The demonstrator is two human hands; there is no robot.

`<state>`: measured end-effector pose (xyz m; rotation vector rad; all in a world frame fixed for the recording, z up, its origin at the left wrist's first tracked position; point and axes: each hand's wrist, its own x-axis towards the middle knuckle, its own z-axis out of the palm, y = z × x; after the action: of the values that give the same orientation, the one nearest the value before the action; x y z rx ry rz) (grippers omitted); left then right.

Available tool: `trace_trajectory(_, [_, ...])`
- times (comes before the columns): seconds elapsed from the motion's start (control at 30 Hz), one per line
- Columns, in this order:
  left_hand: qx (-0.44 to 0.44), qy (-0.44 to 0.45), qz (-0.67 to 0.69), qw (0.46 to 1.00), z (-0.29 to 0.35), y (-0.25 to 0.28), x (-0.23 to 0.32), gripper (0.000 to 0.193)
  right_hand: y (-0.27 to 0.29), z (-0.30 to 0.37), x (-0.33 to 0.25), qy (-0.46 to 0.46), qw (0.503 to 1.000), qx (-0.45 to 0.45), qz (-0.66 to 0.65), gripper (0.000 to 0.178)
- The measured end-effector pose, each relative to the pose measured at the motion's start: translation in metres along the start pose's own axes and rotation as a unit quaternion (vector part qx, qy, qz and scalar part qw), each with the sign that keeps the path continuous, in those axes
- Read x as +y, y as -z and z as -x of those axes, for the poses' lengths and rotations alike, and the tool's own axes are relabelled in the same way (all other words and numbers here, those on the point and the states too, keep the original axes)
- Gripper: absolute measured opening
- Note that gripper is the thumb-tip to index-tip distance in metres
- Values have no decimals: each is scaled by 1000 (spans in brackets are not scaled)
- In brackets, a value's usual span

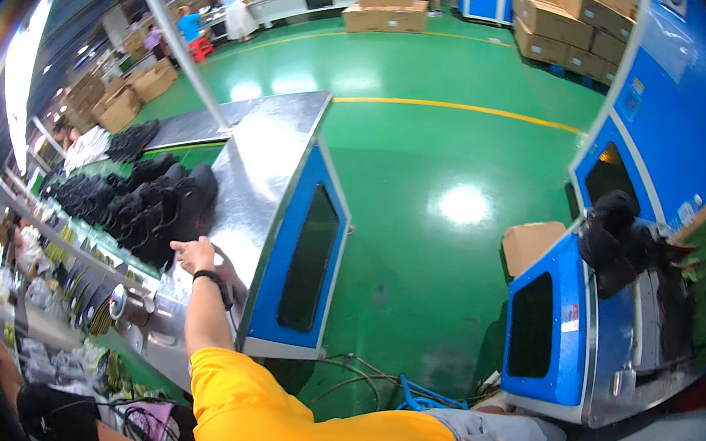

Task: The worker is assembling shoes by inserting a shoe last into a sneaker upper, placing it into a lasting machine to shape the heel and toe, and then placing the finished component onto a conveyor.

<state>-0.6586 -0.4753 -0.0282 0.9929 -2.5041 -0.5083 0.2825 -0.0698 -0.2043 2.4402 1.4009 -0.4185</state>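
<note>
Have fingers of left hand (195, 253) near black shoes (156, 207), with one pointing out; can't tell if gripping; see shoes piled beside shiny metal desk (264, 147); wear dark wristband (210, 277)

A head-worn fisheye camera is facing forward and down, looking closely over a yellow fabric shirt (288, 433).

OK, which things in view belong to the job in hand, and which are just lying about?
Likely part of the job:
black shoes, right by the left hand, contact unclear
metal tabletop beside the shoes

Seemingly just lying about:
stacked cardboard boxes, upper right
cardboard box by the right-hand machine
</note>
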Motion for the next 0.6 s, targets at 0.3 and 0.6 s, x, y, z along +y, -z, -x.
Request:
trace_trajectory(0.3, [-169, -239, -111, 950, 38, 18, 37, 61, -11, 23, -8, -25, 985, 103, -135, 62])
trace_trajectory(0.6, [-89, -316, -157, 931, -62, -63, 57, 79, 0, 45, -28, -98, 976, 107, -164, 58])
